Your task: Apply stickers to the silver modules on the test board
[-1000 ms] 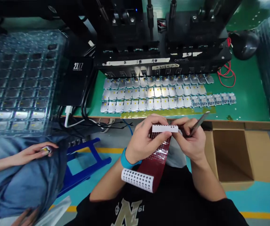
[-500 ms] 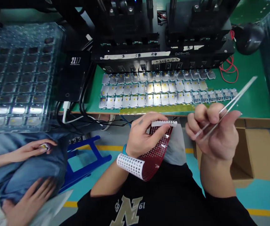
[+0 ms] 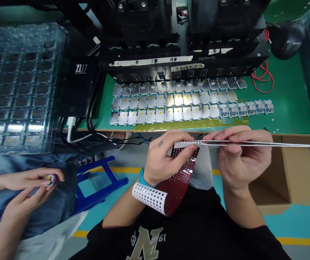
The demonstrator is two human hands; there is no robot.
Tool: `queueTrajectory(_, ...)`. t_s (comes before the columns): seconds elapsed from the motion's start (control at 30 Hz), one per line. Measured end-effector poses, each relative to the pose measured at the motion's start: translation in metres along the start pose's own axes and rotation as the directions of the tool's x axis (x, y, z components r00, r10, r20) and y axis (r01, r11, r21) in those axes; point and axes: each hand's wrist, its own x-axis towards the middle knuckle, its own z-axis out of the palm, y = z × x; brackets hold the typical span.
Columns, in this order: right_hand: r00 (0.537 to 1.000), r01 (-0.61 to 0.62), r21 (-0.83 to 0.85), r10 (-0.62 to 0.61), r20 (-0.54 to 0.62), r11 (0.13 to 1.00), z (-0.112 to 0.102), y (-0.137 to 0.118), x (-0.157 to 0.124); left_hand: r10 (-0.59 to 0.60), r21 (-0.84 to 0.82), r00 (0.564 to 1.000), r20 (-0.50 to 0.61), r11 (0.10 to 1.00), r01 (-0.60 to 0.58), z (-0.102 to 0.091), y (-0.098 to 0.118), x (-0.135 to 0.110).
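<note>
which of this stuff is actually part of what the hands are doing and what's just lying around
In use: left hand gripping a dark red perforated film strip with a curled white perforated strip; right hand holding long slim silver tweezers.

Lying about: rows of silver rectangular modules; clear plastic blister trays; open brown cardboard box; black computer mouse.

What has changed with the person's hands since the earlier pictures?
The right hand has come back down and left from the raised position. It first lifted the metal tweezers at a slant and now holds them level, their tips at the white strip on the red perforated film. The left hand kept its hold on the film. The rows of silver plates stayed in place.
</note>
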Motion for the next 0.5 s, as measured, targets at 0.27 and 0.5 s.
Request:
queueTrajectory(0.27,0.998,0.013,-0.010,-0.012,0.067,1.000,-0.0052,-0.0015,0.0002,-0.001,-0.022,1.000,0.007,1.000,0.001,-0.0005,0.0017,0.0005)
queueTrajectory(0.5,0.997,0.026,0.002,-0.026,0.068,1.000,-0.0051,-0.0005,0.0008,0.000,-0.015,1.000,0.012,1.000,0.000,-0.0007,0.0013,0.0003)
